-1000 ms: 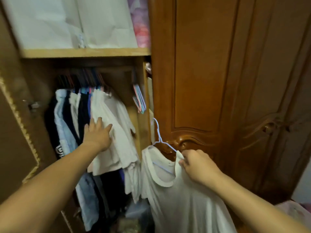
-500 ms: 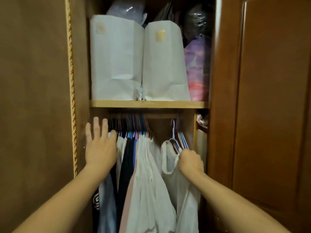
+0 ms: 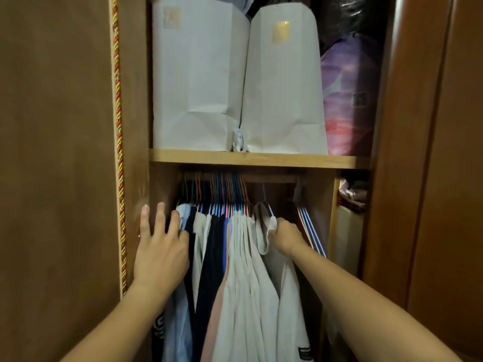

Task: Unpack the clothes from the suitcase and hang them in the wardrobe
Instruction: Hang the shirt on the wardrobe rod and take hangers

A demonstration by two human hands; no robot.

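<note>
rail [image 3: 271, 178]: mostly hidden under the shelf [image 3: 258, 160] and the hanger hooks
right hand [image 3: 286, 235]: fingers buried in the white shirt [image 3: 264, 231]
shirt's hanger: hook too dim to tell whether on the rail
bags [image 3: 198, 79]: tops cut off

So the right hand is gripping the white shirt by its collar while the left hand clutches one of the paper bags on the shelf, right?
Not quite. The head view shows the left hand spread open against the hung clothes below the shelf, not on a paper bag. The right hand does grip the white shirt by its collar.
</note>
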